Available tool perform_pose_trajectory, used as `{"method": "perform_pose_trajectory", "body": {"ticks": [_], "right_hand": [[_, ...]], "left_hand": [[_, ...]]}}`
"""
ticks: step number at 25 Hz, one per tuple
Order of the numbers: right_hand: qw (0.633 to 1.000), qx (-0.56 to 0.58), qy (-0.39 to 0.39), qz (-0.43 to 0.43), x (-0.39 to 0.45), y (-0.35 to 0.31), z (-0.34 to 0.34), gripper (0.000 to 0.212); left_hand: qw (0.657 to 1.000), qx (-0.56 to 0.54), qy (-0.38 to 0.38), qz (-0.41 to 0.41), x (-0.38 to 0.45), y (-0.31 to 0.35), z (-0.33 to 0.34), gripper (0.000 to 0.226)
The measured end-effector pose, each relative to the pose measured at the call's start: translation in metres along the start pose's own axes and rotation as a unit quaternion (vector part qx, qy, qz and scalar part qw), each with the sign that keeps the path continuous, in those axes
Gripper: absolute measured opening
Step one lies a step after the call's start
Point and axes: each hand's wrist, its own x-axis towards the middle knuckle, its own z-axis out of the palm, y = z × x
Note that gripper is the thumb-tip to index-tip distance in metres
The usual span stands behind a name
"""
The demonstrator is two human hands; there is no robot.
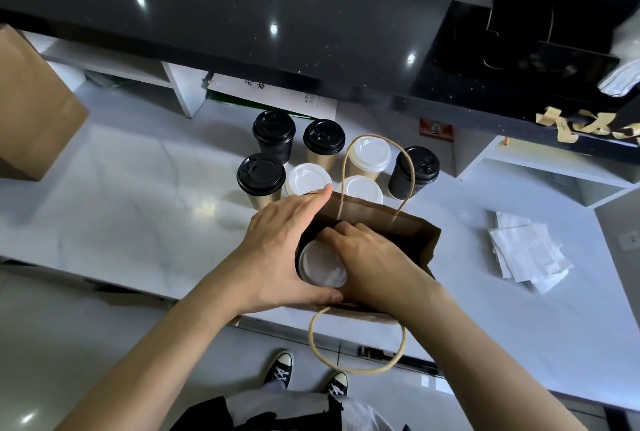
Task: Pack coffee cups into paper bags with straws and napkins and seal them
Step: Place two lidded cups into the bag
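Paper bag (412, 222), brown, open-mouthed, upright on the white tabletop (131, 202) just inside its near edge; one rope handle hangs over that edge toward the person, the other stands up on the far side. White-lidded cup (322, 266) sits inside the bag at its left end. Left hand (277, 250) wraps the bag's left end from outside, thumb along the near rim and fingers stretched along the far rim, gripping the paper. Right hand (370, 257) reaches into the bag's mouth, fingers curled down beside the cup's lid; whether they grasp anything cannot be told. Right of the bag, well apart, a loose pile of white napkins (526, 250) with bare tabletop around it. Left of the bag, a wide open stretch of tabletop runs to a second brown bag (31, 108) at the far left. Just beyond the bag, a cluster of seven lidded cups (332, 160), four black-lidded and three white-lidded, the nearest almost touching the bag's far wall. Beyond the cluster, a dark raised counter (242, 25) overhangs the tabletop.
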Motion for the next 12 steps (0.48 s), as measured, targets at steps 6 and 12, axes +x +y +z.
{"method": "perform_pose_trajectory", "body": {"ticks": [6, 12], "right_hand": [[0.999, -0.014, -0.043, 0.011, 0.0074, -0.0076, 0.0074, 0.076], [0.998, -0.031, -0.059, 0.006, 0.0108, -0.0126, 0.0071, 0.074]], "left_hand": [[1.0, -0.001, 0.002, 0.004, -0.0021, 0.0008, -0.0005, 0.133], [1.0, 0.003, 0.007, 0.003, -0.0036, 0.002, 0.0008, 0.134]]}}
